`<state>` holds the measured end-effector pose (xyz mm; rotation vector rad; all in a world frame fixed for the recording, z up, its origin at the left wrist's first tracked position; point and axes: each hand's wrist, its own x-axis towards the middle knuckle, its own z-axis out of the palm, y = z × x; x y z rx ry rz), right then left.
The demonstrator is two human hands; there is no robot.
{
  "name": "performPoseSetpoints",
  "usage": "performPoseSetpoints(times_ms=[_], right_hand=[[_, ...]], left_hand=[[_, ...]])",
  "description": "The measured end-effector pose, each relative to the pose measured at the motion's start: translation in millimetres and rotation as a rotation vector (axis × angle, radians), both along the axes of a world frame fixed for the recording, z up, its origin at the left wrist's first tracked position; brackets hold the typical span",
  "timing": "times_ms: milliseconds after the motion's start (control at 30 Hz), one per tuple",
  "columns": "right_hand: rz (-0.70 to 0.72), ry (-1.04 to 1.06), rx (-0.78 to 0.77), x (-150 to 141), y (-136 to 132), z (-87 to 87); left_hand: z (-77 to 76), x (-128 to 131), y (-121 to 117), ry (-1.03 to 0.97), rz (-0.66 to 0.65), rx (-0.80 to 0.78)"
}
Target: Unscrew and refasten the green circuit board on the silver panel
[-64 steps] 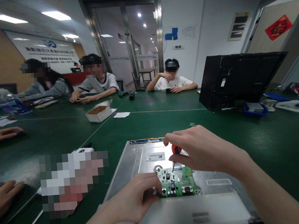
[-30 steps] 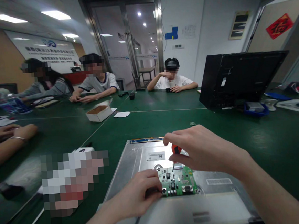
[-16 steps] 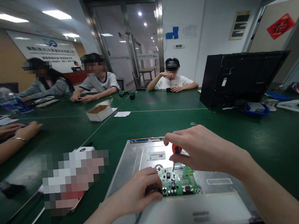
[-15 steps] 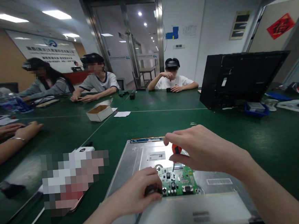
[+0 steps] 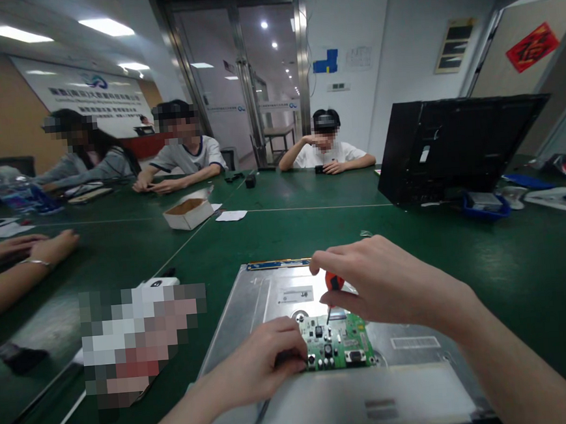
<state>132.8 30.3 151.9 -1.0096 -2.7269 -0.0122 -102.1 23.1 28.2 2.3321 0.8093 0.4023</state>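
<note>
My right hand (image 5: pixel 381 279) is closed on a screwdriver (image 5: pixel 334 281) with an orange-red and black handle. Its thin shaft points down, and its tip is at the green circuit board (image 5: pixel 340 345). At the board's left edge rests my left hand (image 5: pixel 269 357), fingers curled; what they hold is hidden in shadow. A dark cable (image 5: pixel 260 417) runs out below that hand. Under the board lies a flat silver metal panel (image 5: pixel 414 384), with labels and a blue strip along its far edge.
A pixelated phone-like object (image 5: pixel 164 283) lies to the left, near cables. Farther off are an open white box (image 5: pixel 188 216), a white paper (image 5: pixel 231 216), a black monitor (image 5: pixel 455 153) and a blue tray (image 5: pixel 486 206). Another person's hands (image 5: pixel 45 247) rest at left; several people sit around the green table.
Both hands and the screwdriver stay almost where they were. The dark thing seen inside my left hand's curl is now less visible.
</note>
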Motion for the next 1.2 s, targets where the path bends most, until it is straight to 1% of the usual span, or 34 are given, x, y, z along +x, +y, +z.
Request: performPoseSetpoints(times_ms=[300,600,867,1033,1200], right_hand=[[0.006,-0.001,-0.01,1.8,-0.8,0.0],[0.025,0.012,-0.034,-1.1,-3.4,1.2],[0.109,0.032,-0.082,-8.1,-9.5,2.2],[0.189,0.047,-0.117,-15.1,-11.5,-0.5],[0.217,0.035,-0.095,-18.9,-13.0,-3.0]], left_hand=[[7.5,-1.9,0.2,0.037,-0.023,-0.043],[5.6,-1.1,0.3,0.02,-0.008,-0.058],[3.2,-3.4,2.0,0.04,-0.011,-0.067],[2.5,-5.4,1.4,0.064,-0.002,-0.029],[4.6,-4.4,1.2,0.044,0.012,-0.02]])
